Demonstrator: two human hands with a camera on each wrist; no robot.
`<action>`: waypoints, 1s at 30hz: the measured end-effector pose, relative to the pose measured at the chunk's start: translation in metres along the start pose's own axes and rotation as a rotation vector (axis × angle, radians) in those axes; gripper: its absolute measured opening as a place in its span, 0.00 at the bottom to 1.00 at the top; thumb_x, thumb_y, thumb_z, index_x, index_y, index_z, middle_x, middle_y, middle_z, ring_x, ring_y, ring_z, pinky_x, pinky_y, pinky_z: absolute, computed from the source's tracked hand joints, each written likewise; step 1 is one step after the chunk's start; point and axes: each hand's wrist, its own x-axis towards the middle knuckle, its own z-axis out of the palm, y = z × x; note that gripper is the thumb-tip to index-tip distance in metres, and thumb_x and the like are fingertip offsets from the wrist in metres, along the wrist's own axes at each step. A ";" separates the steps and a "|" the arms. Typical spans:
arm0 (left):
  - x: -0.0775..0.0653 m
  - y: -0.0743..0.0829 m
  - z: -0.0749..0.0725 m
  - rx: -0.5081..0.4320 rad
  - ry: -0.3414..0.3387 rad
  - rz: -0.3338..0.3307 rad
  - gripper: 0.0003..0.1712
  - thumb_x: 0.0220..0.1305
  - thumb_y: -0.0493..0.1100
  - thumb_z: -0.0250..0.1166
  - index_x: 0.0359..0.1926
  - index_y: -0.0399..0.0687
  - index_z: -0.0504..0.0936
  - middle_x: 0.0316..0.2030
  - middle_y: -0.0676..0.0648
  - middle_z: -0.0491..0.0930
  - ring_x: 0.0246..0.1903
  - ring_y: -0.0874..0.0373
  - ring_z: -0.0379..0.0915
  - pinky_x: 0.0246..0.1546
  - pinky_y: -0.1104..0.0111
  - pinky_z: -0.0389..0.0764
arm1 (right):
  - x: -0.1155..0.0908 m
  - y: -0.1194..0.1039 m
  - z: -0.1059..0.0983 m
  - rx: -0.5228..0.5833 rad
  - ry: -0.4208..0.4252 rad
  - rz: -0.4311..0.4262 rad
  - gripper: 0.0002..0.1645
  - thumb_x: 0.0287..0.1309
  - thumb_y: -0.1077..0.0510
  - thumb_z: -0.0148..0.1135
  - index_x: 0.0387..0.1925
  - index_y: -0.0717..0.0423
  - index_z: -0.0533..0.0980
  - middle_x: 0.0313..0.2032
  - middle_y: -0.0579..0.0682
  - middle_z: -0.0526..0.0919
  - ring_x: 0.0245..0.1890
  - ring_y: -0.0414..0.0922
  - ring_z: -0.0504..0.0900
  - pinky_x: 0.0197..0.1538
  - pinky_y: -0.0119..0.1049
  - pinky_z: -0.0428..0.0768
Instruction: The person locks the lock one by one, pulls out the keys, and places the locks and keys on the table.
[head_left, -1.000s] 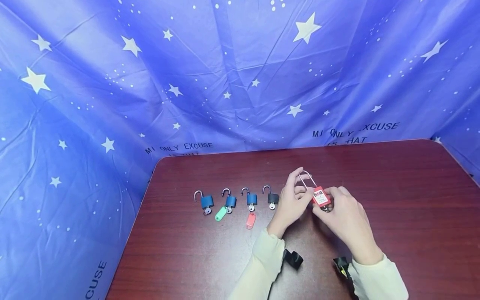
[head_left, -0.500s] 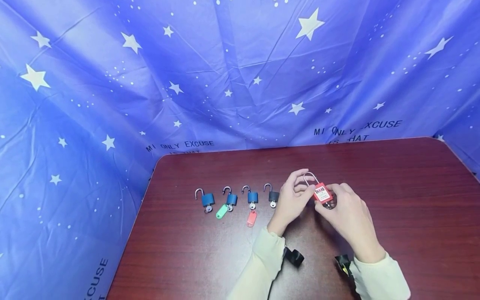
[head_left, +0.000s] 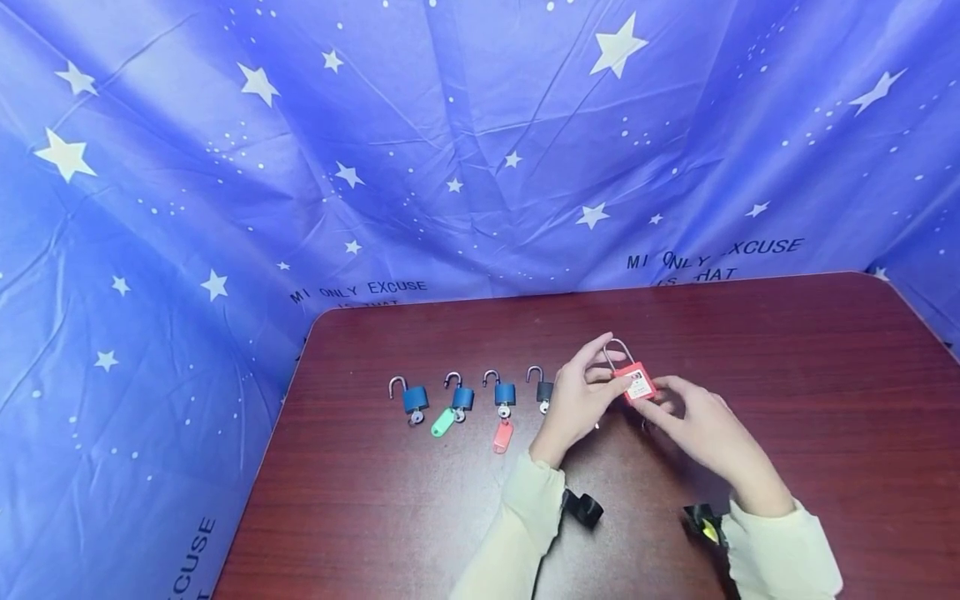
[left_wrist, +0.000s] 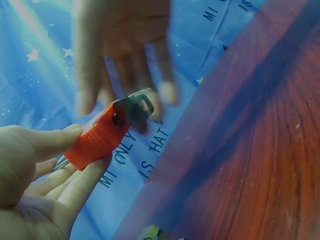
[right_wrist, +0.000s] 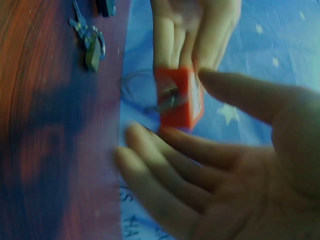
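Observation:
My left hand [head_left: 576,404] holds a red padlock [head_left: 637,383] with a white label, its thumb on the front and fingers behind. The padlock's metal shackle [head_left: 618,343] rises from the top of its body. In the right wrist view a blurred key [right_wrist: 171,101] sticks out of the padlock's underside, with a thin ring [right_wrist: 126,86] swinging from it. My right hand [head_left: 705,429] is beside the lower right of the padlock. Its fingers [right_wrist: 175,175] are spread and fairly straight around the key, blurred by motion in the left wrist view.
Left of my hands lie a blue padlock [head_left: 415,399], one with a green tag [head_left: 442,422], one with a red tag [head_left: 502,437] and a black padlock [head_left: 544,391], partly covered by my left hand. All have raised shackles and keys inserted. A starry blue curtain [head_left: 420,125] hangs behind the table [head_left: 337,517].
My right hand has loosened from the key at the padlock's bottom and drawn slightly right and down. The red padlock has shifted a little left and turned in my left hand.

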 end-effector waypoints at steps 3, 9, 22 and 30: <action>0.000 0.002 -0.002 -0.018 -0.004 0.005 0.36 0.53 0.35 0.64 0.62 0.62 0.66 0.48 0.43 0.77 0.39 0.63 0.77 0.41 0.72 0.77 | 0.001 0.010 -0.003 0.119 -0.160 0.014 0.25 0.62 0.43 0.50 0.45 0.61 0.74 0.30 0.46 0.81 0.29 0.40 0.77 0.33 0.36 0.75; -0.001 0.007 -0.003 -0.025 -0.025 0.018 0.36 0.54 0.33 0.62 0.63 0.62 0.65 0.49 0.42 0.76 0.43 0.61 0.77 0.42 0.72 0.76 | 0.004 0.020 -0.002 0.262 -0.232 0.004 0.20 0.62 0.47 0.50 0.39 0.60 0.76 0.30 0.51 0.81 0.27 0.44 0.77 0.27 0.38 0.76; -0.001 0.008 0.003 0.056 0.017 0.070 0.35 0.54 0.35 0.63 0.63 0.59 0.64 0.46 0.42 0.77 0.41 0.63 0.76 0.42 0.74 0.75 | 0.004 0.020 0.005 0.146 -0.038 0.054 0.19 0.55 0.45 0.59 0.32 0.57 0.75 0.25 0.46 0.79 0.22 0.43 0.77 0.26 0.34 0.74; 0.000 0.006 0.005 0.024 0.086 0.065 0.34 0.52 0.35 0.65 0.60 0.57 0.67 0.44 0.41 0.78 0.40 0.61 0.76 0.42 0.73 0.76 | 0.004 0.018 0.007 0.158 -0.047 0.076 0.19 0.54 0.44 0.60 0.31 0.57 0.77 0.24 0.48 0.80 0.23 0.43 0.77 0.25 0.34 0.73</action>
